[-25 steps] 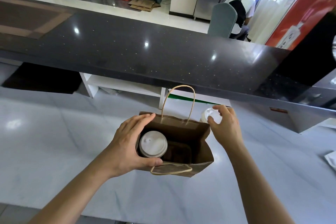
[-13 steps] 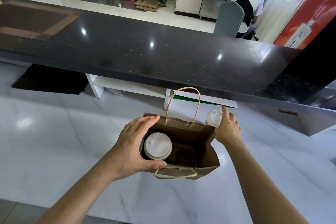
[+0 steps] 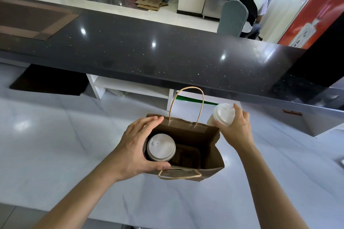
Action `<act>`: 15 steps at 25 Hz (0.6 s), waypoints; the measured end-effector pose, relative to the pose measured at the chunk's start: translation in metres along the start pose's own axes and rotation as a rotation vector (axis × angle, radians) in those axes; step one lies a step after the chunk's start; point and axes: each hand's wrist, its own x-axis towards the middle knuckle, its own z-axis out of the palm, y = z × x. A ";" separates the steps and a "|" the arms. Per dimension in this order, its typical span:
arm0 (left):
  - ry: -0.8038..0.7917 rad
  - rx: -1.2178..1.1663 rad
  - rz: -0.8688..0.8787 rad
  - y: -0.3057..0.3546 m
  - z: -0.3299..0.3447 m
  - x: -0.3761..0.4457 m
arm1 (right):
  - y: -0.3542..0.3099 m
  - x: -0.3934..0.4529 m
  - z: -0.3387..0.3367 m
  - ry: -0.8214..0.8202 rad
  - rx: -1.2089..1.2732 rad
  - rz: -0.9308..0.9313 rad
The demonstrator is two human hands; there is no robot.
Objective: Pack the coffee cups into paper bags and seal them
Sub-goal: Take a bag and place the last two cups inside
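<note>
Left of centre, the left hand (image 3: 136,148) curls round the left side of the open paper bag (image 3: 212,147) standing on the pale tabletop (image 3: 55,145); one lidded cup (image 3: 161,147) sits inside at its left; right of the bag, the right hand (image 3: 235,128) grips a second lidded cup (image 3: 222,114) above the bag's right edge.

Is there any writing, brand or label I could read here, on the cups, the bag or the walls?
Red banner, far right: yellow and white characters, too blurred to read.
Small tag under the black counter: illegible.
Cup lids, paper bag: no print visible.
Nothing else readable.
</note>
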 end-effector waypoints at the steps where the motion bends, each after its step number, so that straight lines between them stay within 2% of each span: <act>1: -0.003 0.001 -0.001 0.000 0.000 0.000 | -0.004 -0.005 -0.006 0.023 0.022 -0.015; 12: -0.038 -0.003 -0.016 0.000 -0.001 0.002 | -0.046 -0.060 -0.083 0.180 0.314 -0.195; 15: -0.044 0.001 -0.017 -0.001 -0.001 0.002 | -0.054 -0.071 -0.095 0.115 0.456 -0.194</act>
